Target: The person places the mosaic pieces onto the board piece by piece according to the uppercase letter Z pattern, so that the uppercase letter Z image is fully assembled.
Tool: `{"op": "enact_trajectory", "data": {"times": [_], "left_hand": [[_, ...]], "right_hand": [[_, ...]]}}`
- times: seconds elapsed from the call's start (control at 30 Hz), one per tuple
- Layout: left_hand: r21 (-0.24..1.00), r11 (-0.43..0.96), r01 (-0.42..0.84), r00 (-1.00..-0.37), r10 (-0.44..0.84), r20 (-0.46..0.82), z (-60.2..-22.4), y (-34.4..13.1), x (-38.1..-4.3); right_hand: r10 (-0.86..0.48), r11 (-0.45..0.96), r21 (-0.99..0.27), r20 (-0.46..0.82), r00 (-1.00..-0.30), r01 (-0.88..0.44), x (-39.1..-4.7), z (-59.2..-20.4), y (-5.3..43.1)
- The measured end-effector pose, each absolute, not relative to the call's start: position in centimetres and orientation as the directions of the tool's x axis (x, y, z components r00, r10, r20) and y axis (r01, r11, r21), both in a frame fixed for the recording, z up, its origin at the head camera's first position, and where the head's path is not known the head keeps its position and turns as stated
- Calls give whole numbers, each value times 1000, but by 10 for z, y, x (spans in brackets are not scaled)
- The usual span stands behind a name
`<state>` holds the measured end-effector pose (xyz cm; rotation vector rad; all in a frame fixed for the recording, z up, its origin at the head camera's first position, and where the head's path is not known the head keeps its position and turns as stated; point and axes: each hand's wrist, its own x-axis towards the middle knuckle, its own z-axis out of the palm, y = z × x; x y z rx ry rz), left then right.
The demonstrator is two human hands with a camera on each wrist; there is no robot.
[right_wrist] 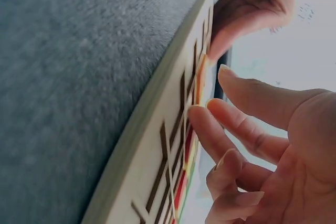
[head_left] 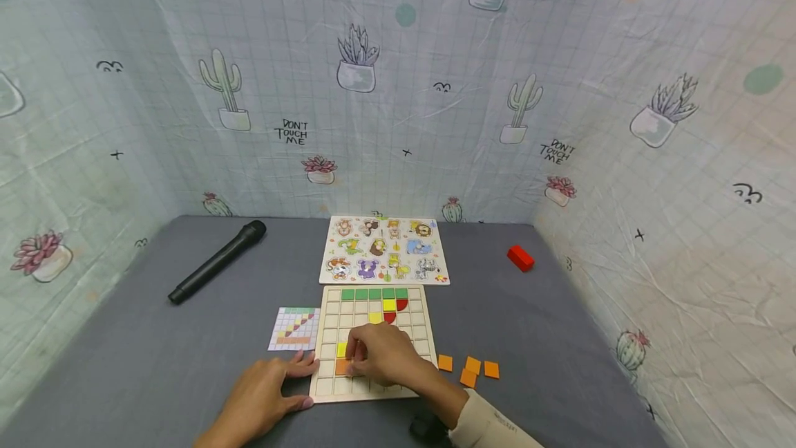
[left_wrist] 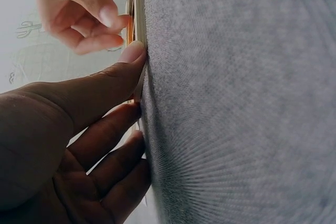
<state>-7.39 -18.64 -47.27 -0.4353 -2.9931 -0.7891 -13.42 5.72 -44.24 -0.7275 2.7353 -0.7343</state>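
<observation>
A wooden grid board (head_left: 323, 387) lies flat, bearing a row of green square tiles (head_left: 375, 294), with yellow tiles (head_left: 342, 350) and red curved tiles (head_left: 402, 304) below them. My left hand (head_left: 264, 386) rests against the board's lower left edge, its thumb and fingers touching the rim. Over the board's lower part, my right hand (head_left: 385, 355) hovers with its fingertips beside an orange tile (head_left: 343, 367). In the right wrist view, that hand's thumb and forefinger stand apart with nothing seen between them. My right hand hides part of the grid in the head view.
Several loose orange tiles (head_left: 472, 365) lie right of the board. A printed pattern card (head_left: 294, 329) sits at its left, an animal puzzle board (head_left: 384, 250) behind it. Farther out are a black microphone (head_left: 218, 263) and a red block (head_left: 520, 258). A dark object (head_left: 429, 427) shows near the front.
</observation>
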Motion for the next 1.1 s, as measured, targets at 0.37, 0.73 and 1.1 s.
{"op": "enact_trajectory", "data": {"times": [0.37,0.73,1.1], "left_hand": [[493,838,233,-970,238,54,-471,-184,-76],[485,845,227,-971,233,49,-472,-183,-74],[487,845,222,-972,228,48,-472,-183,-73]], "right_hand": [[-449,702,-642,-62,-891,-308,-128,-432,104],[-307,697,-688,-31,-951,-202,-120,-444,153],[-151,760,-644,-47,-987,-86,-117,-451,178]]}}
